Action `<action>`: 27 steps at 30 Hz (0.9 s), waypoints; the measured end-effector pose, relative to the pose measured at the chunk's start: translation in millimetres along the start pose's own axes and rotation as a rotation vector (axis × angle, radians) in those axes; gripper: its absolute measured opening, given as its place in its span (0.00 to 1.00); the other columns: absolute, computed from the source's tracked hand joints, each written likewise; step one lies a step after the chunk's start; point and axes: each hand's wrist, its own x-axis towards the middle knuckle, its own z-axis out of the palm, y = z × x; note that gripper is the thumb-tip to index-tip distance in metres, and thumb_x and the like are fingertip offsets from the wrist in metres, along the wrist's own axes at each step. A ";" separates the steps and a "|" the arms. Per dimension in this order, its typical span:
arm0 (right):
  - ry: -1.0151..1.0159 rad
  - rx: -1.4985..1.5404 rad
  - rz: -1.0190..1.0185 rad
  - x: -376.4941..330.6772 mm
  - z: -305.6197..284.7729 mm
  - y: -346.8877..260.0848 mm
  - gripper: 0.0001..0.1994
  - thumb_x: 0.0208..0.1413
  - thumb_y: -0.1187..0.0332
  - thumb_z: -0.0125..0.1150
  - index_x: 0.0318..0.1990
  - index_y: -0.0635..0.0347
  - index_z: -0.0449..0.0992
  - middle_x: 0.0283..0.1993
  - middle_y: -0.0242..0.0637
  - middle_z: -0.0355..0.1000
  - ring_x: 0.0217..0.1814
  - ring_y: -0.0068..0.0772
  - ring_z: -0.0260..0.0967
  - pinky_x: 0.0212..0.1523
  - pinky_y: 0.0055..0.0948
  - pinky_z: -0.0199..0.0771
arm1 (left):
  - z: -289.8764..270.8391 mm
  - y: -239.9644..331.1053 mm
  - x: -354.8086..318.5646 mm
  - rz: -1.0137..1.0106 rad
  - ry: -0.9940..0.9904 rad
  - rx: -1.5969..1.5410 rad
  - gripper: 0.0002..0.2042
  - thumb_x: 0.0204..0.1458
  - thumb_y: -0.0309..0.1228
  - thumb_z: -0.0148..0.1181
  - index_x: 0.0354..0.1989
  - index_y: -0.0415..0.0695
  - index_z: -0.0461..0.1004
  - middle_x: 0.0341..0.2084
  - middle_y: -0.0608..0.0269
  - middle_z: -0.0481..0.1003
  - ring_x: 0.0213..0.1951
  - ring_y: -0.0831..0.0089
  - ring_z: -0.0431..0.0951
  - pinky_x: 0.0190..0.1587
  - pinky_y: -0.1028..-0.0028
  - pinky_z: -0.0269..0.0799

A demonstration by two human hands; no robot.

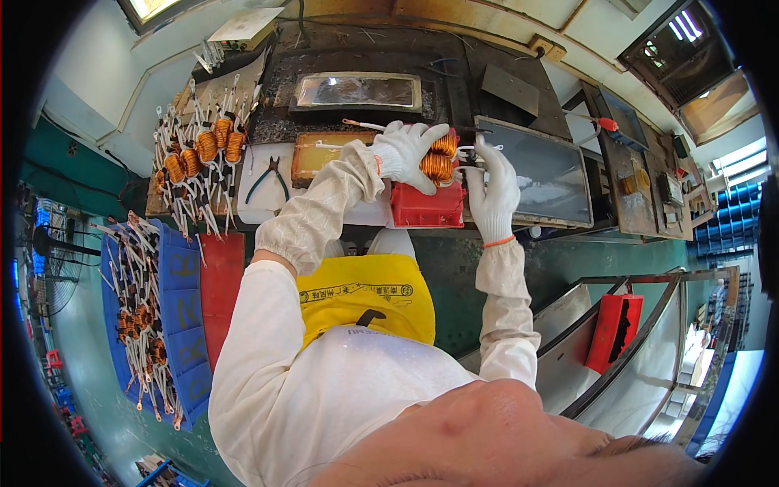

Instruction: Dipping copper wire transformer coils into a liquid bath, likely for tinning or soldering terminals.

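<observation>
My left hand [403,154], in a white glove, grips a copper-wound coil [438,168] above a red plastic box [426,207]. White leads with metal lugs stick out from this coil; one lug end points left over the dark bench. On the coil's right side my right hand [497,195], also gloved, has its thumb and fingers around a lead [468,154]; the exact grip is partly hidden. Left of the box, below my left wrist, lies a shallow tray [302,172] with amber contents.
A trough with a shiny silvery surface [357,91] stands behind my hands. Cutting pliers [272,180] lie left of the amber tray. Many leaded coils [207,146] are piled at the left, more in a blue crate [191,325]. A grey-floored metal tray [548,174] sits at right.
</observation>
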 end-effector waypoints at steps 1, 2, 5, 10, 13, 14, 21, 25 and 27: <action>-0.006 -0.012 -0.106 9.5 3.0 2.3 0.13 0.57 0.69 0.60 0.49 0.60 0.78 0.44 0.45 0.78 0.47 0.54 0.74 0.49 0.43 0.73 | -0.3 0.1 -0.9 0.003 0.006 0.008 0.58 0.29 0.56 0.73 0.73 0.48 0.51 0.60 0.44 0.67 0.61 0.48 0.68 0.68 0.57 0.55; -0.004 -0.011 -0.107 10.5 2.3 4.8 0.13 0.57 0.69 0.60 0.49 0.60 0.78 0.44 0.45 0.78 0.47 0.54 0.74 0.49 0.43 0.73 | -1.8 0.0 -1.3 0.003 0.007 0.010 0.58 0.29 0.56 0.73 0.73 0.48 0.51 0.60 0.44 0.67 0.61 0.48 0.68 0.68 0.57 0.55; -0.368 0.164 0.131 13.7 -6.5 7.2 0.11 0.63 0.66 0.55 0.45 0.60 0.79 0.36 0.48 0.78 0.42 0.51 0.76 0.45 0.42 0.74 | -3.9 -1.1 -4.8 0.015 -0.011 0.049 0.58 0.30 0.56 0.73 0.73 0.47 0.52 0.60 0.45 0.68 0.60 0.50 0.69 0.67 0.58 0.55; -0.301 0.181 0.372 27.1 -16.0 1.0 0.11 0.63 0.64 0.55 0.45 0.59 0.80 0.36 0.45 0.79 0.41 0.48 0.77 0.43 0.39 0.75 | 4.7 -5.5 -11.4 0.014 0.069 0.150 0.57 0.33 0.57 0.71 0.73 0.45 0.52 0.60 0.46 0.67 0.61 0.53 0.68 0.66 0.58 0.54; -0.151 0.136 -0.004 31.9 -0.1 16.6 0.13 0.64 0.61 0.53 0.46 0.55 0.80 0.30 0.40 0.79 0.35 0.47 0.79 0.41 0.39 0.77 | 11.5 -2.7 -9.8 0.012 0.113 0.154 0.56 0.35 0.57 0.71 0.72 0.45 0.52 0.61 0.46 0.66 0.62 0.53 0.67 0.68 0.57 0.52; -0.154 0.137 -0.002 32.7 -4.7 16.2 0.13 0.64 0.61 0.53 0.46 0.55 0.80 0.30 0.40 0.79 0.35 0.47 0.79 0.41 0.39 0.77 | 13.1 -4.3 -10.7 0.011 0.111 0.152 0.56 0.35 0.57 0.71 0.72 0.45 0.52 0.61 0.46 0.66 0.62 0.53 0.67 0.68 0.57 0.52; -0.254 -0.053 0.214 43.7 -23.8 30.9 0.09 0.59 0.67 0.59 0.46 0.53 0.80 0.35 0.41 0.79 0.39 0.46 0.78 0.42 0.40 0.76 | 13.2 1.9 -10.0 0.025 0.133 0.123 0.53 0.36 0.54 0.71 0.71 0.45 0.53 0.62 0.45 0.64 0.64 0.49 0.64 0.71 0.53 0.47; -0.346 -0.134 0.089 41.7 -13.7 21.0 0.12 0.55 0.66 0.63 0.47 0.53 0.78 0.45 0.41 0.78 0.50 0.47 0.75 0.50 0.41 0.74 | 24.6 15.2 -1.6 0.008 0.230 0.067 0.53 0.36 0.53 0.73 0.70 0.44 0.54 0.63 0.45 0.61 0.64 0.48 0.63 0.71 0.54 0.48; -0.402 -0.109 0.040 44.4 -9.9 -1.7 0.15 0.53 0.65 0.65 0.49 0.53 0.77 0.47 0.42 0.77 0.52 0.48 0.74 0.52 0.41 0.74 | 31.1 11.0 0.3 0.007 0.268 0.052 0.53 0.34 0.53 0.73 0.70 0.45 0.55 0.60 0.46 0.63 0.63 0.49 0.64 0.70 0.54 0.50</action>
